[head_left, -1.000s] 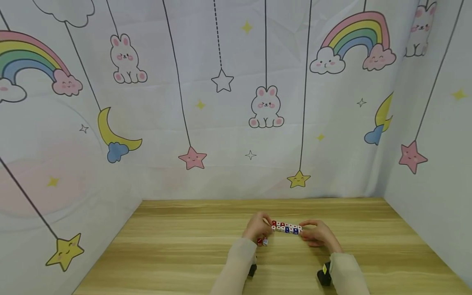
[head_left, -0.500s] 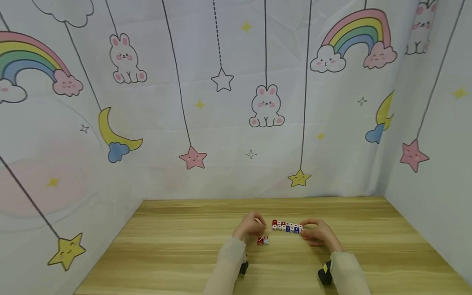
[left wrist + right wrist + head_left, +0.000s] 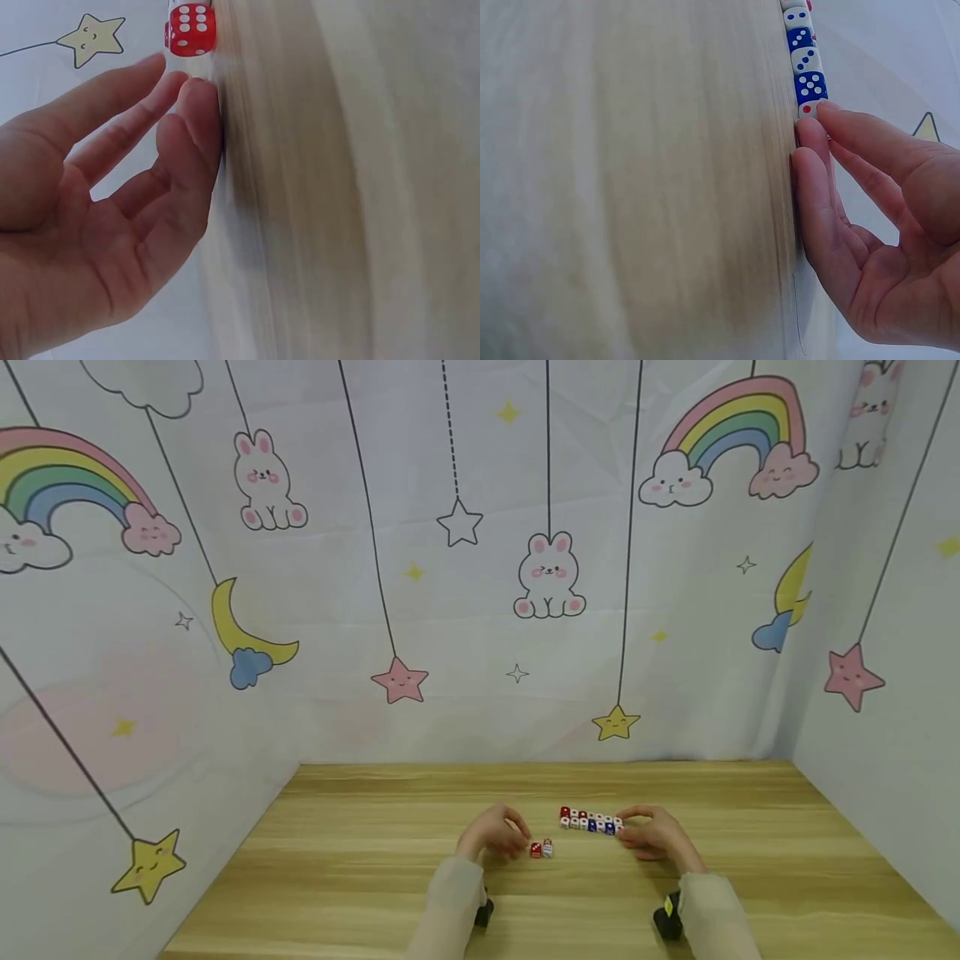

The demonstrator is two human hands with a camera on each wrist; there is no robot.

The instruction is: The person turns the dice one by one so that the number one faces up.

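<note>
Red, white and blue dice [image 3: 592, 821] form a compact double line, two deep or two high, on the wooden table. At its right end my right hand [image 3: 654, 833] has its fingertips touching the last white die [image 3: 808, 110]; the fingers bend gently and that die's dotted face shows uncovered. Nearer me lie a red die [image 3: 536, 850] and a white die [image 3: 547, 849], side by side. My left hand [image 3: 495, 832] is just left of this pair, fingers loosely curved with nothing between them. In the left wrist view, a red die [image 3: 193, 30] shows beyond its fingertips.
The wood-grain table [image 3: 360, 860] ends at a white fabric backdrop [image 3: 450, 718] printed with stars, rabbits and rainbows. More fabric closes off the left and right sides. A black device [image 3: 670, 918] sits at the right wrist.
My left hand has let go of the left end of the double line and moved left and nearer, beside the loose pair. My right hand stays at the right end.
</note>
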